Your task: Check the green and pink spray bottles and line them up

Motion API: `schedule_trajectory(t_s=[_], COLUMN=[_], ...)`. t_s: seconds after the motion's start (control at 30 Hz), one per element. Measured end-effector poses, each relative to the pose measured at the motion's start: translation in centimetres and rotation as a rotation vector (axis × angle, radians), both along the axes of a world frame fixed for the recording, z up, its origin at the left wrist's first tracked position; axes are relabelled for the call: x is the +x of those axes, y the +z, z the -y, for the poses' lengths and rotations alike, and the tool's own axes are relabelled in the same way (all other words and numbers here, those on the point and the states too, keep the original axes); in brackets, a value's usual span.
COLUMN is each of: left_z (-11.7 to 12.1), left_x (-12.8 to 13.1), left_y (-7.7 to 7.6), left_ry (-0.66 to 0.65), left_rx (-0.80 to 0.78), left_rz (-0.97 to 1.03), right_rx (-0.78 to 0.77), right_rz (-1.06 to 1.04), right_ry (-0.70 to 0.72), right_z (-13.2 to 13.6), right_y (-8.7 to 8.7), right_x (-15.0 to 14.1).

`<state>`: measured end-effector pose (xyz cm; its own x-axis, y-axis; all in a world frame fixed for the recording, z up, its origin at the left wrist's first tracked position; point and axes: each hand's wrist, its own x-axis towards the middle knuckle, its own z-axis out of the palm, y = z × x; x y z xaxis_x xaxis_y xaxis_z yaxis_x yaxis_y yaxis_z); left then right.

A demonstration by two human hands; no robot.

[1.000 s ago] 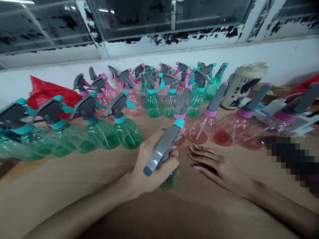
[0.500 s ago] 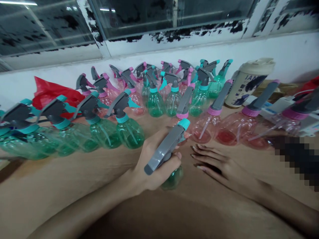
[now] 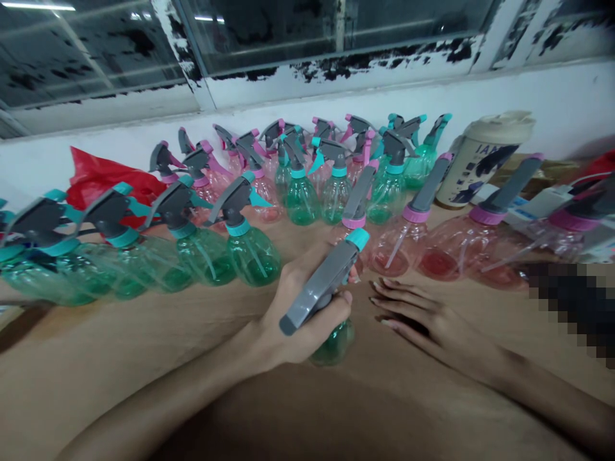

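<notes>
My left hand (image 3: 298, 320) is wrapped round the neck of a green spray bottle (image 3: 335, 346) at the middle of the table. Its grey trigger head with a turquoise nozzle sticks out above my fingers, nozzle pointing away to the right; the collar is hidden by the hand. Beside it on the right, my right hand (image 3: 423, 314) lies palm down on the tabletop, fingers stretched and holding nothing. Beyond that hand stand several pink spray bottles (image 3: 394, 250) in a row. On the left, a row of green spray bottles (image 3: 254, 256) has turquoise collars.
More pink and green spray bottles (image 3: 302, 198) crowd along the wall. A red plastic bag (image 3: 108, 182) lies behind the left row. A printed cream cup (image 3: 480, 160) stands at the back right, near white boxes (image 3: 542, 202). A blurred-out patch covers the far right.
The view has shifted slightly, so the bottles and cup sit a little differently in the picture. Both hands keep the same pose, the left still round the green spray bottle.
</notes>
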<state>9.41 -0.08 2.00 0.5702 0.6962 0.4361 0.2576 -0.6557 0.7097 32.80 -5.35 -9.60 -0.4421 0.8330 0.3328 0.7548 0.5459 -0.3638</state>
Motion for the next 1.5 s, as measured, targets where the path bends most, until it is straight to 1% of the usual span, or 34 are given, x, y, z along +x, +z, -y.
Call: schedule_trajectory(t_s=[0.13,0.33,0.47,0.73,1.0,1.17,1.33,1.5], left_z=[-0.1,-0.2,0.0,0.1,0.1,-0.1,-0.4,-0.5], left_x=[0.1,0.2,0.3,0.3,0.4,0.4,0.4,0.5], left_y=[-0.1,-0.6,-0.7,-0.8,-0.5,-0.7,-1.0,-1.0], left_ry=[-0.007,0.067,0.094,0.118,0.102,0.092,0.029,0.014], left_rx=[0.016,-0.035,-0.025,-0.011,-0.045,-0.058,-0.026,-0.005], left_rz=[0.028,0.054,0.081,0.035,0.002,-0.007,-0.030,0.011], right_rx=[0.012,-0.002,-0.015,-0.021,-0.045,-0.037,-0.020,-0.022], right_rz=[-0.010,0.007,-0.010,0.014,-0.034,-0.002,-0.011,-0.016], right_ry=[0.000,-0.002,-0.008,-0.004,-0.015,-0.009,-0.007,-0.002], right_z=[0.0,0.1,0.1,0.0,0.1,0.1,0.1,0.1], right_y=[-0.1,0.2,0.3,0.2,0.5,0.7,0.7,0.6], right_x=[0.0,0.0,-0.1,0.0,-0.2,-0.2,-0.3,-0.2])
